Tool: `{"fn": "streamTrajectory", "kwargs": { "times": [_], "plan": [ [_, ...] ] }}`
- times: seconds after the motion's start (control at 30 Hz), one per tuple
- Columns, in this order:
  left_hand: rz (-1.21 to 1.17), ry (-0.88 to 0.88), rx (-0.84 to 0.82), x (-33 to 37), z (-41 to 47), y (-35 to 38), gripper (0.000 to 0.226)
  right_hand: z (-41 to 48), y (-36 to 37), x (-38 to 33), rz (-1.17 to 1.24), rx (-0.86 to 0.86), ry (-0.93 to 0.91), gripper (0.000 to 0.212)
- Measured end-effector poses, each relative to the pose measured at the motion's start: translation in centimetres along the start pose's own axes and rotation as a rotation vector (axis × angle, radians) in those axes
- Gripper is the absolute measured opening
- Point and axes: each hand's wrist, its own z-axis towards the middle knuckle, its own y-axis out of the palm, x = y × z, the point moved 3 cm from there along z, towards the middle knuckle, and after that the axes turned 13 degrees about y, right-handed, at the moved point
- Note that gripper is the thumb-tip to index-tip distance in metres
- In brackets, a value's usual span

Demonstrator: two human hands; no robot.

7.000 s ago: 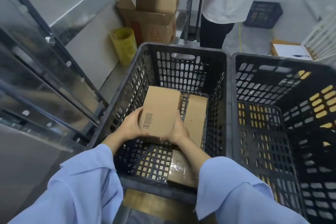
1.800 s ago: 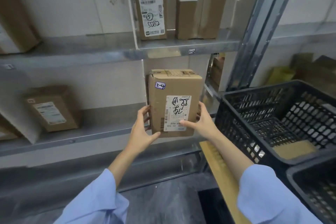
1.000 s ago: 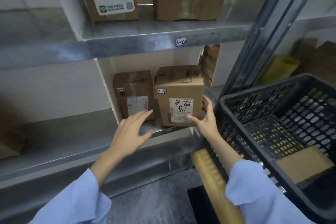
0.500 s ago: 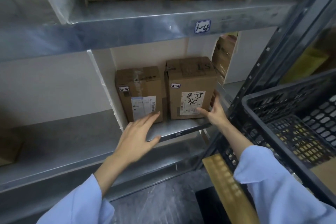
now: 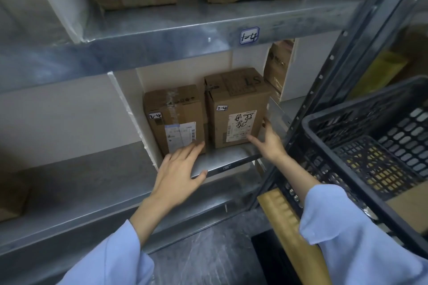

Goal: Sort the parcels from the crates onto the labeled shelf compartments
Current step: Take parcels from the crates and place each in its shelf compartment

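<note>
both hands (image 5: 179,170) touch shelved parcels (image 5: 237,109) — fingers straight

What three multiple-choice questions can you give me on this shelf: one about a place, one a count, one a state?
1. The box with the scribbled label stands:
A. right of the shorter box
B. on the shelf above
C. on the floor

2. Boxes showing a 2-4 sticker:
A. one
B. two
C. five

3. The left hand is:
A. a clenched fist
B. flat, fingers straight against the shorter box
C. gripping a pen

Answers:
1. A, they stand side by side on one shelf.
2. B, each of those two carries one.
3. B, its fingertips touch the box's lower front.
</note>
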Motion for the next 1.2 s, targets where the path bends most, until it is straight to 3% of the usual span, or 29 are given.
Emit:
{"fn": "streamTrajectory", "kwargs": {
  "times": [0.13, 0.27, 0.43, 0.6, 0.73, 1.2],
  "plan": [
    [0.045, 0.021, -0.029, 1.6, -0.1, -1.4, 0.078, -3.5, -0.1, 0.4, -0.275, 0.045, 0.082, 0.073],
    [0.072, 0.052, -0.018, 3.8, -0.3, -3.4, 0.079, -7.7, -0.5, -0.1, -0.516, 0.076, 0.017, 0.072],
    [0.068, 0.108, 0.025, 7.9, -0.3, -5.8, 0.077, -13.9, -3.3, -2.5, -0.639, 0.187, -0.101, 0.07],
    [0.055, 0.223, 0.067, 12.8, 0.8, -7.7, 0.073, -19.8, -9.0, -5.0, -0.612, 0.294, -0.203, 0.069],
    [0.036, 0.304, 0.108, 17.0, 2.6, -8.7, 0.07, -22.7, -14.4, -4.1, -0.559, 0.41, -0.182, 0.066],
    [-0.052, 0.623, 0.081, 29.0, 14.6, -5.7, 0.065, -20.0, -23.8, 5.5, -0.4, 0.5, 0.263, 0.072]
  ]
}}
